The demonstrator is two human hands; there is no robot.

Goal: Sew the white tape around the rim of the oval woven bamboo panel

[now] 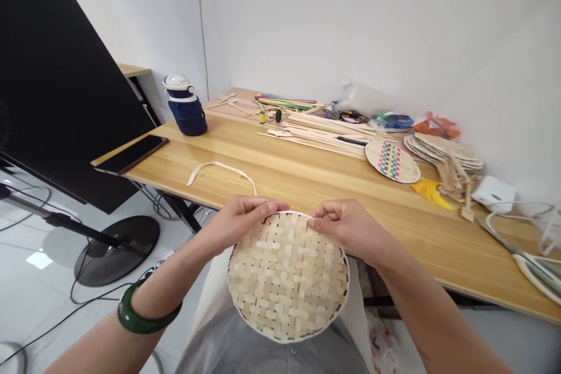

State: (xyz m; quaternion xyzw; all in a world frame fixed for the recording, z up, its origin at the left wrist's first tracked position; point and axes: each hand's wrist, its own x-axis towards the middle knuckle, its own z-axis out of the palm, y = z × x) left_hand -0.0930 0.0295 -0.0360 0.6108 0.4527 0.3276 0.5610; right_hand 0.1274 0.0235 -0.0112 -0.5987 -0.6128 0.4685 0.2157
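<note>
Forearms [421,298] are flanking a woven disc [289,280]; left grip [243,221] and right grip [344,224] are pinching its rim [283,341], ideally keeping it taut.

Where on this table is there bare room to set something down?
A wide bare patch of tabletop lies between the white strip and the multicolored round piece, in front of the long pale strips. A smaller one sits between phone, bottle and white strip. It's crowded along the back and around the stacked discs.
</note>
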